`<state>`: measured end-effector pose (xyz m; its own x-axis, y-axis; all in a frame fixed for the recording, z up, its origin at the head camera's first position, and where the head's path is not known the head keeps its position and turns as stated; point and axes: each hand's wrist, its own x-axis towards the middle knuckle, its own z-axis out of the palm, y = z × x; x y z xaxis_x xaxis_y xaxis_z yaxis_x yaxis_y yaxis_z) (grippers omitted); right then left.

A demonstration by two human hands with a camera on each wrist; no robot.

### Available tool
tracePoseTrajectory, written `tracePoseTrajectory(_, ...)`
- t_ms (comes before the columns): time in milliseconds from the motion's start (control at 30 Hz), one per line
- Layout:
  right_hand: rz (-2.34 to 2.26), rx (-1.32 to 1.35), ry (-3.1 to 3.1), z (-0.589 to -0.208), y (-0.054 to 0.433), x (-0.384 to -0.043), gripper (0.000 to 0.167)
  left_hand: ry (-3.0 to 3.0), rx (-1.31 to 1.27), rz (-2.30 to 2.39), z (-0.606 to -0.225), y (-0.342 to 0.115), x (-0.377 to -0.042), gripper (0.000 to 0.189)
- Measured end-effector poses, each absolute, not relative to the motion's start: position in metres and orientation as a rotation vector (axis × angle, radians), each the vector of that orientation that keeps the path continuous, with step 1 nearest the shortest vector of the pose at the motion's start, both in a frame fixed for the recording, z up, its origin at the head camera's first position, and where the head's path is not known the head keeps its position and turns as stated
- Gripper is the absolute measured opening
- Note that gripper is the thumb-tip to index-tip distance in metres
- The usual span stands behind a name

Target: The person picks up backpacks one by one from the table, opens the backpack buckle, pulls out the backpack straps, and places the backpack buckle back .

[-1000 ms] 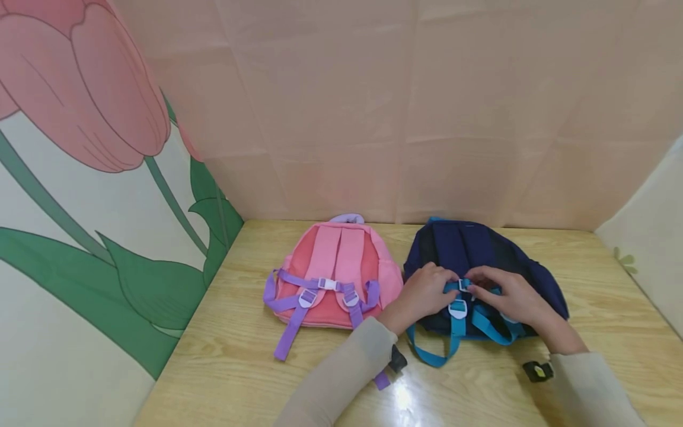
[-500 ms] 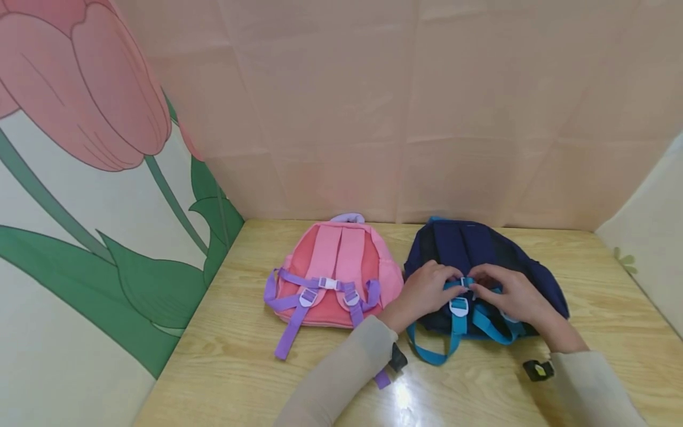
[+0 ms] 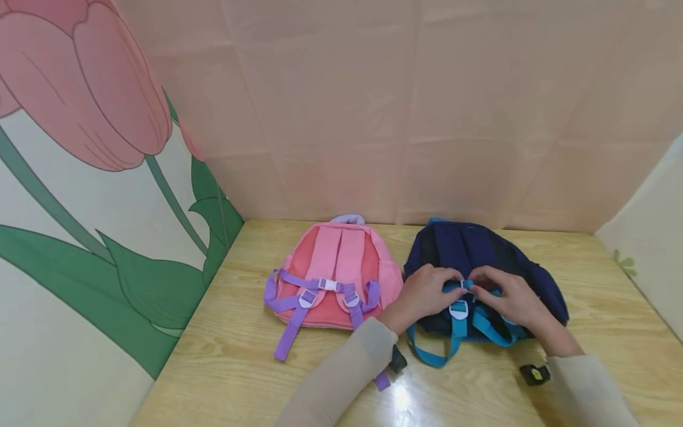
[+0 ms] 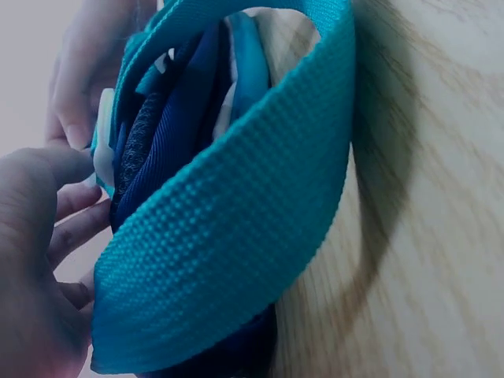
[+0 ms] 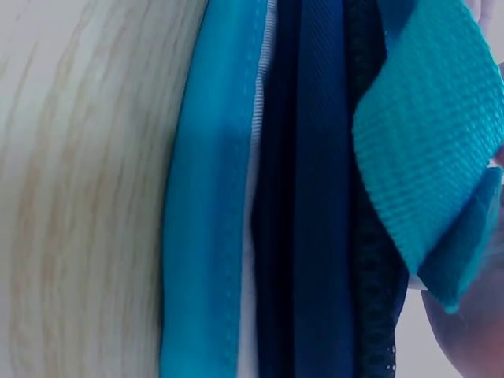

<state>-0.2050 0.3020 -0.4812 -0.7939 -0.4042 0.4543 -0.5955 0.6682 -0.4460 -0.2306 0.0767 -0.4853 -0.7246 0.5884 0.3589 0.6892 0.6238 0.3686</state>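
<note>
A navy backpack (image 3: 512, 261) lies on the table with its straps facing up. At its middle, my left hand (image 3: 427, 290) pinches one side of a small white buckle (image 3: 466, 284) on the turquoise chest strap. From the other side, my right hand (image 3: 507, 293) pinches the same strap between thumb and fingers, so the two sets of fingertips meet at the buckle. Below them sits a white strap adjuster (image 3: 458, 309). A loop of turquoise webbing (image 4: 228, 197) fills much of the left wrist view. In the right wrist view, folded webbing (image 5: 429, 134) hangs beside the fingers, which are mostly cut off.
To the left lies a pink backpack (image 3: 340, 249) with purple straps and a fastened white buckle (image 3: 328, 284). Black camera pieces show near each wrist. The wooden table (image 3: 224, 320) meets a peach-coloured backdrop (image 3: 341, 118) just behind both bags.
Both hands stay at the buckle with only small finger shifts. The right wrist has dropped slightly. Neither bag has moved noticeably.
</note>
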Motion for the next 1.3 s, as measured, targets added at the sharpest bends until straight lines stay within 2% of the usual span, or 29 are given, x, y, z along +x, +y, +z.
tracePoseTrajectory(267,0.845,0.774,-2.571,-0.4819,0.3015,-0.2042,0.022,-2.716,-1.012,-0.702,-0.4841,0.0789,-0.229,0.029)
tracePoseTrajectory(633,0.842,0.846,-2.561,-0.4774,0.2993,-0.2027,0.026,-2.744,-1.015,-0.668,-0.4827,0.0804,-0.226,0.032)
tracePoseTrajectory(1300,0.864,0.761,-2.566,-0.4852,0.3048,-0.2031,0.017,-2.722,-1.021,-0.696,-0.4834,0.082,-0.2258,0.029)
